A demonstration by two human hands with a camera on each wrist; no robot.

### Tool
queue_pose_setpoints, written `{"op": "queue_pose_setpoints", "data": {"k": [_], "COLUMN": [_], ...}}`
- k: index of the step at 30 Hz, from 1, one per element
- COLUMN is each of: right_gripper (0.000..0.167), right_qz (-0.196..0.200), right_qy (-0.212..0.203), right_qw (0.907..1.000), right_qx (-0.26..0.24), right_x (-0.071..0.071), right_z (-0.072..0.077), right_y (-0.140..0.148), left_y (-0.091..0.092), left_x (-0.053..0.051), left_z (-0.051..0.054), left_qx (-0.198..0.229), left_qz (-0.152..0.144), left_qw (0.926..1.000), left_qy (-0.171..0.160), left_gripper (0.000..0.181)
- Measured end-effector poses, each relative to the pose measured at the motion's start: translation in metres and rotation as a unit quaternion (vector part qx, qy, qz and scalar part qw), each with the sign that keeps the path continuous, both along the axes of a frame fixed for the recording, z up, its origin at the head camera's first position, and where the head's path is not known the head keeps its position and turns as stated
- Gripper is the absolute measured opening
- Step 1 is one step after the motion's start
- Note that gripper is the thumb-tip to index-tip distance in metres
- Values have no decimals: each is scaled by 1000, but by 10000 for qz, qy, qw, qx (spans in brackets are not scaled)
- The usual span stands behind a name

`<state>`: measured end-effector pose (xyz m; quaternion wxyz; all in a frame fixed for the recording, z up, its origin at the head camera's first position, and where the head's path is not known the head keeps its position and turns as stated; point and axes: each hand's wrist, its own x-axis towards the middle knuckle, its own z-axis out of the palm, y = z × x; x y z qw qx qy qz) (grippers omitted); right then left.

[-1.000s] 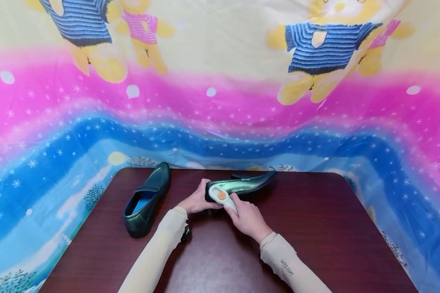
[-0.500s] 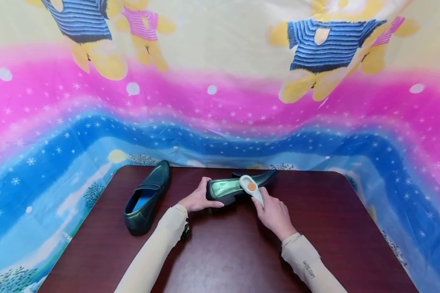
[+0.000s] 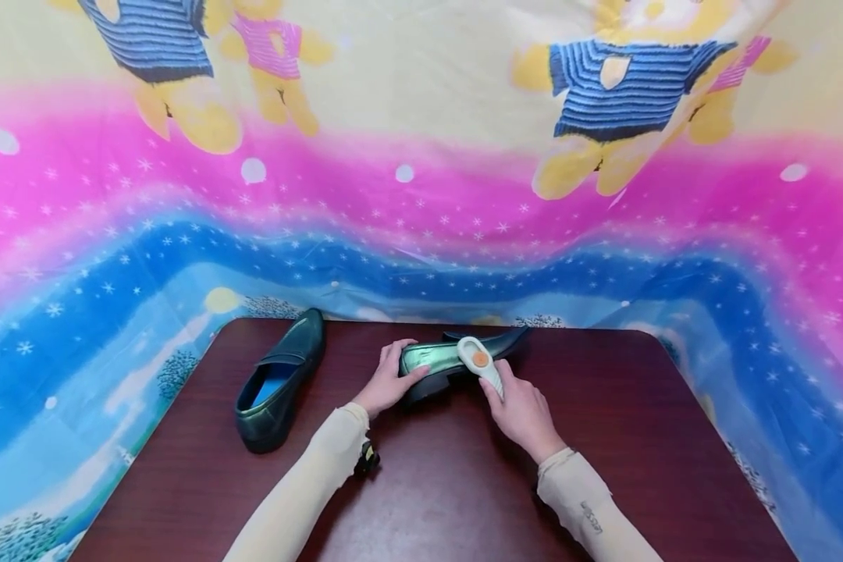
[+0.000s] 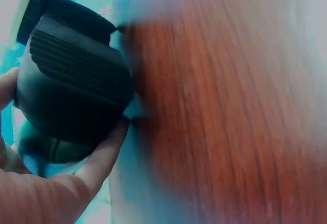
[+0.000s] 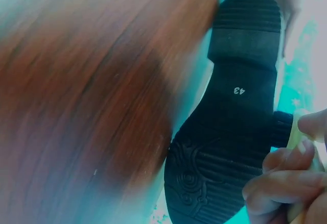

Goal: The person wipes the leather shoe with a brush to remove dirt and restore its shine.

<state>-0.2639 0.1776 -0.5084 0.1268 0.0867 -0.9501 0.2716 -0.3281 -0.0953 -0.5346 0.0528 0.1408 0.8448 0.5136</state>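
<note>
Right wrist: ridged black sole (image 5: 230, 112), perhaps rubber; fingers (image 5: 286, 185) grip brush (image 5: 282, 126)

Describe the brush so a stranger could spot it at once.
At the dark reddish table, find the shoe the left hand holds. The right hand grips the brush there. Unlike that shoe and the upright shoe farther left, it is pale, with a round orange spot.

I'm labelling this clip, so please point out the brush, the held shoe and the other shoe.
Brush (image 3: 479, 359), head view: the orange spot on its pale body.
Held shoe (image 5: 240, 106), right wrist view: its sole, between heel and forefoot.
Other shoe (image 3: 284, 361), head view: the strap across its upper.
</note>
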Motion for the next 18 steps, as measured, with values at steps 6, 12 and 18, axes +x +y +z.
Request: {"op": "queue_pose_setpoints", "data": {"k": [6, 12, 18], "right_gripper": [30, 34, 30], "right_qz": [-165, 573, 318], "right_qy": [16, -11, 172], "right_qw": [9994, 9983, 9984], "right_qx": [-317, -143, 429], "right_x": [-8, -2, -1], "right_z": [6, 4, 8], "right_y": [3, -23, -30], "left_y": [4, -4, -4], "left_x": [2, 2, 4], "left_z": [3, 6, 5], "left_qx": [82, -79, -135], "left_qz": [60, 27, -75], "left_qw": [9998, 9996, 9993], "left_qy": [142, 253, 349], "left_gripper": [68, 67, 66]}}
